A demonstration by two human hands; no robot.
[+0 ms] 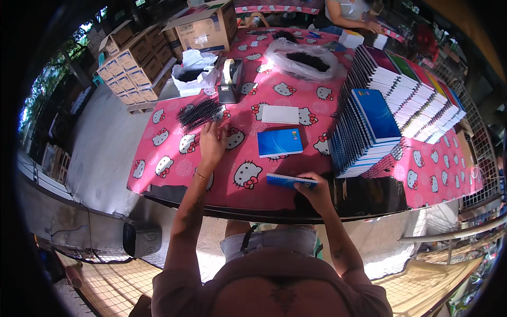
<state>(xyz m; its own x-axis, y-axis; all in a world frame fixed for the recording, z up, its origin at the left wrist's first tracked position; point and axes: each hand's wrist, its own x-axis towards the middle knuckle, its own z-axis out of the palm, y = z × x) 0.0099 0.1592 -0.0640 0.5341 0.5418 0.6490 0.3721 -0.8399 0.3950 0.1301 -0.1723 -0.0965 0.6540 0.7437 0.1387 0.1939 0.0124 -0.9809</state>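
Observation:
My right hand [317,191] grips a blue-covered notebook [288,181] by its right end, thumb on top, near the front edge of the table. The notebook is tilted, so mostly a narrow strip of it shows. My left hand [212,142] reaches to the near edge of a loose pile of black spiral binding coils [198,112]. Its fingers are stretched out and touch or almost touch the coils. Between the hands and a little farther off lies another blue notebook [280,142]. Beyond that one is a white pad [280,114] with its cover out of sight.
Tall stacks of spiral notebooks [364,132] stand at right, with more stacks [412,95] behind. A tape dispenser [230,84], a white bag [195,74] and a plastic bag of coils [303,59] sit farther back. Cartons [137,66] are piled left; another person [351,16] works beyond.

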